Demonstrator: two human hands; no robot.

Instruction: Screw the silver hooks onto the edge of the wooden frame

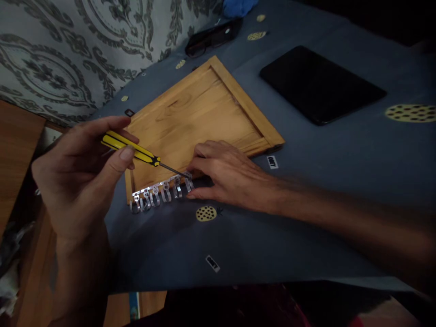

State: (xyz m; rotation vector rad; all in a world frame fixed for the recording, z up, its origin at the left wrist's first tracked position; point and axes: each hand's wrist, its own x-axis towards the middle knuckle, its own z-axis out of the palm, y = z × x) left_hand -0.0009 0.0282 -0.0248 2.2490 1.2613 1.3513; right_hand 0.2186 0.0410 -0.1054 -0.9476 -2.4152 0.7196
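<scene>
A framed wooden panel point(190, 113) lies tilted across the blue cloth, and a row of shiny metal hooks point(156, 194) runs along its near edge. In my left hand point(81, 168) is a screwdriver point(143, 154) with a yellow and black handle, gripped between thumb and fingers. Its tip meets the hook at the right end of the row. My right hand point(228, 175) rests at the panel's near edge, thumb and fingers closed around that same end hook. The screw under the tip is too small to make out.
A black tablet-like slab point(320, 84) lies to the right of the panel. Behind the panel are dark glasses point(204, 43) beside a dark case and a blue bundle point(238, 7). Patterned wallpaper point(102, 41) borders the cloth-covered table point(259, 245) at the back left.
</scene>
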